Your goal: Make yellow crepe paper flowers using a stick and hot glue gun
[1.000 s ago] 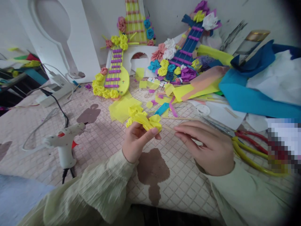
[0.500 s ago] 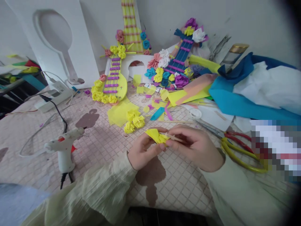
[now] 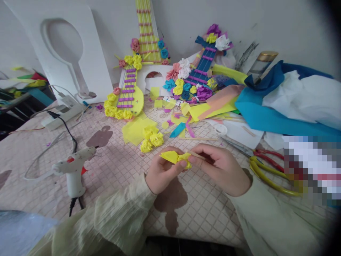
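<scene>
My left hand (image 3: 166, 170) pinches a folded piece of yellow crepe paper (image 3: 170, 156) between thumb and fingers. One end of the paper fans out to the left, while the other is crumpled near the thumb. My right hand (image 3: 220, 167) is closed on a thin wooden stick (image 3: 195, 155), its thumb and fingertips touching the crumpled end of the paper. Behind my left hand lies a cluster of yellow paper flowers (image 3: 152, 138), partly on flat yellow paper sheets (image 3: 134, 129). The fingertips behind the paper are partly hidden.
A white glue gun (image 3: 76, 170) stands at the left with its cord. Scissors (image 3: 271, 174) with yellow and red handles lie at the right. Small flower-trimmed guitars (image 3: 133, 92) lean at the back, beside a white cut-out board (image 3: 93, 53). Blue paper (image 3: 266, 110) is heaped at the right.
The yellow paper has turned in my fingers, its fanned end now pointing farther left. The stick's tip has swung slightly upward and left. The camera view has tilted a little.
</scene>
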A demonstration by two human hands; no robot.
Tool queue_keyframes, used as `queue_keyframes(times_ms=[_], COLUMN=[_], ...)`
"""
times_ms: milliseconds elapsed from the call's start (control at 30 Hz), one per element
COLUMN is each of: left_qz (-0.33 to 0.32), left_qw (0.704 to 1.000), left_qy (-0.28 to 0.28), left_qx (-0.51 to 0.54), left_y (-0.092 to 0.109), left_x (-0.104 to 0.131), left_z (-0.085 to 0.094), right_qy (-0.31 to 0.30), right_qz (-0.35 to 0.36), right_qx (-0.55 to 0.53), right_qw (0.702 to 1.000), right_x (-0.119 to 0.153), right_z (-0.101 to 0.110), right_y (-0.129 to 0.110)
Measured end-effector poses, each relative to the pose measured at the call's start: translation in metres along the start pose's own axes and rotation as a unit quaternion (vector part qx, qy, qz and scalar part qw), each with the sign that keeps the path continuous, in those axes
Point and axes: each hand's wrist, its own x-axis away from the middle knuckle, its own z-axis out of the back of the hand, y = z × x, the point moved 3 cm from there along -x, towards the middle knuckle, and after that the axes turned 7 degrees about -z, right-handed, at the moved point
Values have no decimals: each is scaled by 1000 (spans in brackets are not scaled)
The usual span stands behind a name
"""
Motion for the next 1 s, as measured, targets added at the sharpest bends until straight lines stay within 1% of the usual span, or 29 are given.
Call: queue_keyframes(times_ms=[100,233,300,433,567,633,700,867,933,1000], left_qz=[-2,13,14,8,6,12,14,-2,9,25], left_qw=[1000,999,999,997,999,999,999,995,994,994], left_qy=[7,-2,-13,-44,-13,10,27,34,43,62], left_qx=[-7,-34,-50,-59,-50,-35,-10,90,101,91], left_y=[0,-4,-7,-12,-13,-13,-14,-13,-12,-10], left_x=[1,-2,-4,-5,-8,-9,-11,-17,-21,-26], left_z=[1,2,4,5,6,7,9,15,16,16], right_qy=[-11,29,44,33,23,26,27,25,39,52], right_qz=[5,10,17,24,-29,-40,-32,-13,-3,3], right_qx=[-4,-19,-23,10,-30,-48,-57,-51,-50,-55], right_qw=[1000,999,999,999,999,998,997,998,998,997], right_x=[0,-1,-3,-10,-19,-23,-29,-41,-45,-48], right_z=[0,4,5,0,-4,-5,-6,-5,-3,-2], right_y=[0,1,1,1,5,6,3,-8,-12,-14])
